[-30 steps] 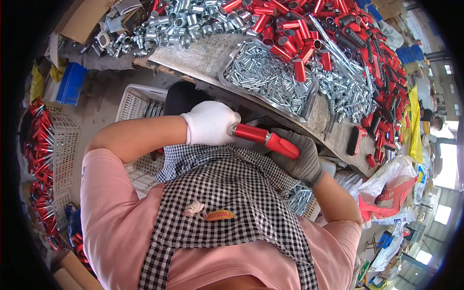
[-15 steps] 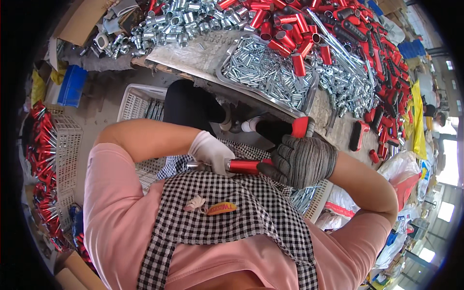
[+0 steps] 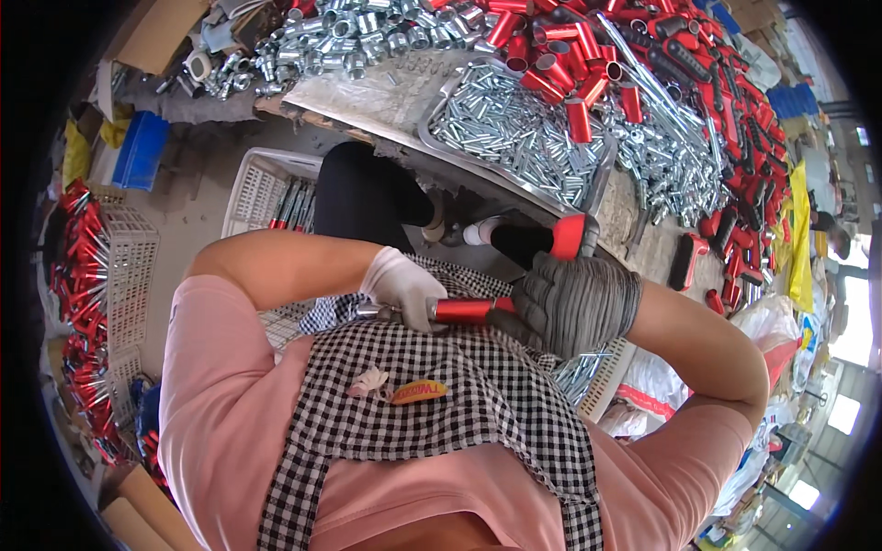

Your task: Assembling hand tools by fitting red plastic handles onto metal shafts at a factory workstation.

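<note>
The worktop (image 3: 372, 101) lies beyond both hands' fingers, on the side away from the body. The checked apron (image 3: 404, 376) spreads below them. A white crate (image 3: 242, 197) stands ahead and left of the left fingers; a metal tray (image 3: 501, 171) of small pins is ahead of the right fingers, well apart. The grey-gloved right hand (image 3: 577, 305) and white-gloved left hand (image 3: 402, 283) each have fingers curled closed around the red tube (image 3: 467, 310), which spans between them, long axis nearly level, side to side; neither hand is nearer. Past the right fingers, a red grip (image 3: 570, 236) projects; the glove hides any join. A bright metal end (image 3: 367, 311) pokes out left of the left fingers.
</note>
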A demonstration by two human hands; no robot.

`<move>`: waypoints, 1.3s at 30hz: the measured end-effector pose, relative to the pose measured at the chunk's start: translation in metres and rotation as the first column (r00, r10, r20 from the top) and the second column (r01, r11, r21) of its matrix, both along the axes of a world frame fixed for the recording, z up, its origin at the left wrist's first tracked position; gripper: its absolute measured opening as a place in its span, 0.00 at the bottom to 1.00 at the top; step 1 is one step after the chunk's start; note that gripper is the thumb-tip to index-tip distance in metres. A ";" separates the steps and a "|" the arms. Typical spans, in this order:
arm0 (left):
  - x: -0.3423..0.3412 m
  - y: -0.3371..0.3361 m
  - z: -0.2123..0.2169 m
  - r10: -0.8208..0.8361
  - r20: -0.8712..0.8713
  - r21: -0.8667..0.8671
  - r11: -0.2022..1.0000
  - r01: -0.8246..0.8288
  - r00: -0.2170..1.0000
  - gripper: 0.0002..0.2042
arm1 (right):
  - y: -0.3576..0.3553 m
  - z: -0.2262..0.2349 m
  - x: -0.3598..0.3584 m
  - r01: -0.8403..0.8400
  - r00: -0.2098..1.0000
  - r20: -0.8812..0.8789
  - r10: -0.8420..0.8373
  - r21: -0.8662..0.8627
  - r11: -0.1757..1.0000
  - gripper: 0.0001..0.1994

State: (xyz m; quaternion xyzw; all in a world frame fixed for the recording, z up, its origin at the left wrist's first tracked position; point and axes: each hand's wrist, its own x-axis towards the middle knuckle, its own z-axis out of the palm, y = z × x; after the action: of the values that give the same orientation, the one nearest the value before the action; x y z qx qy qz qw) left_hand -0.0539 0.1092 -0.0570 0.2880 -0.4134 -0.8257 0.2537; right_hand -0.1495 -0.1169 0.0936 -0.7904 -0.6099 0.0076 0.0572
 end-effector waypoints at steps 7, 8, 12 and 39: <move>0.020 -0.003 0.081 0.425 0.745 -0.390 0.903 -0.181 0.515 0.14 | -0.019 -0.020 -0.018 0.496 0.843 -0.258 -0.472 0.033 0.868 0.23; 0.021 -0.003 0.086 0.426 0.745 -0.390 0.903 -0.182 0.513 0.14 | -0.017 -0.017 -0.021 0.619 0.717 -0.388 -0.579 -0.029 0.785 0.28; 0.025 -0.003 0.097 0.568 0.812 -0.559 0.823 -0.101 0.136 0.14 | -0.008 -0.026 -0.020 0.822 0.449 -0.699 -0.556 0.078 0.565 0.26; -0.020 0.038 -0.049 0.833 0.552 -0.825 0.550 -0.130 0.023 0.18 | 0.009 -0.085 -0.020 0.743 -0.638 -0.770 -0.009 -0.618 0.257 0.13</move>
State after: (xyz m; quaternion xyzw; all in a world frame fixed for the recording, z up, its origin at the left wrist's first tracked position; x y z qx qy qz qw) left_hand -0.0738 0.1474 -0.1058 0.7549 -0.5576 -0.1500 0.3111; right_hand -0.1692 -0.1077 0.0089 -0.5859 0.2688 0.3810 0.6628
